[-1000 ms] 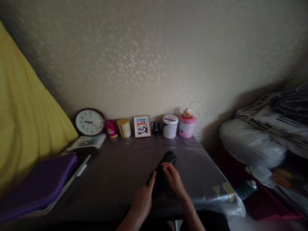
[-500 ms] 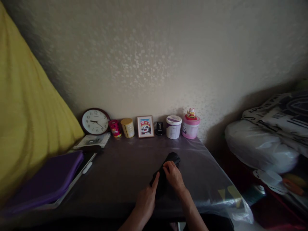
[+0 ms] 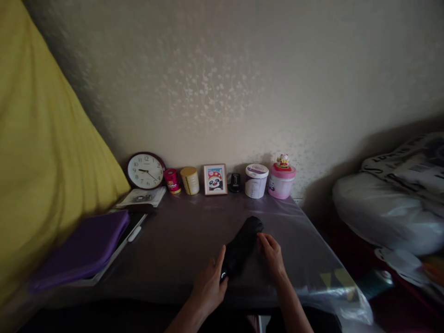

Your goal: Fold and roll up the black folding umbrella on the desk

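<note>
– Where is the black bundle (image 3: 245,241) being held?
– Over the table (image 3: 180,240), being grasped by the left hand (image 3: 210,283); whether anything is being pinched by the right hand (image 3: 272,255) cannot be told.

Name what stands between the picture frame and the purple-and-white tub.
In the head view, a small black object stands between the frame and tub.

Black elongated bundle (image 3: 243,241); slanted, far end rightward; at dark table (image 3: 176,245).
</note>
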{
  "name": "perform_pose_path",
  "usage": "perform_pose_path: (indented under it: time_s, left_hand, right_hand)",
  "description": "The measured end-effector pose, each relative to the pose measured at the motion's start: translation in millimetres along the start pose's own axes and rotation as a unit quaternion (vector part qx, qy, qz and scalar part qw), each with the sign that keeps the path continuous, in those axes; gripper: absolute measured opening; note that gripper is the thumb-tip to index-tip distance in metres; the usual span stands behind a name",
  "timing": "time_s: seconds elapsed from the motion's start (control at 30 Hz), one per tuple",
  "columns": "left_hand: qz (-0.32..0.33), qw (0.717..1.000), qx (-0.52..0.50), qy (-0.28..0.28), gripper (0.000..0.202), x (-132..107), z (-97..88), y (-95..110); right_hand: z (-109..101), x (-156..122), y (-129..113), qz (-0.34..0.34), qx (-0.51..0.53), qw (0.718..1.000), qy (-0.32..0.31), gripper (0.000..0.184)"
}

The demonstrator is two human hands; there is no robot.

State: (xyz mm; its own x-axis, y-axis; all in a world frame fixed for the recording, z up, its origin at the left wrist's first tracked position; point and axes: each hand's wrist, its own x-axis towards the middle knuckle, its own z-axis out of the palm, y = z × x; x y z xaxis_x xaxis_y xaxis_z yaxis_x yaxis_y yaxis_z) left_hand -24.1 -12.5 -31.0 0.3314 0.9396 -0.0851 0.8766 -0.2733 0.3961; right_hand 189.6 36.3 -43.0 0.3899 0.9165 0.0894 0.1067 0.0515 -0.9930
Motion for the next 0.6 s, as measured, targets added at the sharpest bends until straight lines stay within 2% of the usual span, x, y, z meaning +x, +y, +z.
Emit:
perform_pose_path:
  time_s: [0.07, 0.13, 0.3, 0.43, 0.5, 0.6]
  left_hand:
    - [-0.006, 1.0, 0.004, 0.0, 0.074, -2.4, -1.0, 1.2]
    - [-0.004, 1.0, 0.012, 0.0, 0.075, -3.9, -1.8, 4.2]
    - [0.004, 0.999, 0.054, -0.001, 0.079, -5.8, -2.8, 13.7]
    - [0.02, 0.996, 0.092, -0.001, 0.082, -5.1, 0.2, 16.0]
    - [0.027, 0.995, 0.099, 0.003, 0.08, -3.7, 3.8, 14.5]
    - [0.034, 0.994, 0.1, 0.006, 0.075, -1.2, 9.6, 11.0]
  right_hand:
    - [-8.2, -2.9, 0.4, 0.034, 0.036, 0.999, 0.012, 0.037]
    - [-9.9, -5.3, -1.4, 0.037, 0.038, 0.998, 0.013, 0.037]
    - [7.7, -6.6, -11.9, -0.007, 0.004, 1.0, -0.03, 0.039]
    - [27.3, -10.0, -18.0, -0.11, -0.112, 0.986, -0.058, 0.034]
    - [35.9, -14.1, -19.4, -0.168, -0.2, 0.963, -0.058, 0.028]
    - [46.2, -20.6, -19.6, -0.198, -0.323, 0.924, -0.046, 0.024]
